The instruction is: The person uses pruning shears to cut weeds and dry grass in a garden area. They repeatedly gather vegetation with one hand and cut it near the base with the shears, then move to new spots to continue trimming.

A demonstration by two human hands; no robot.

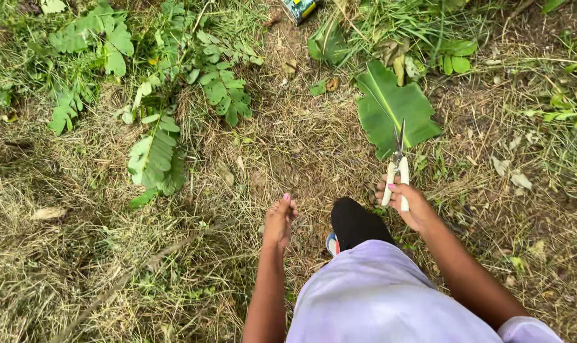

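My right hand (408, 202) grips a pair of garden shears (398, 166) by their cream handles, with the metal blades pointing away from me. The blade tips lie over a large flat green leaf (390, 105) that rests on the dry grass. My left hand (279, 221) hangs free to the left of my leg; its fingers are loosely curled and it holds nothing. Between the hands I see my dark trouser leg (355, 222) and pale lilac top (377, 295).
Dry cut grass (79, 267) covers the ground. Leafy compound branches (155, 146) lie to the left. Green weeds (428, 38) grow at the top right. A small green packet (299, 7) lies at the top edge.
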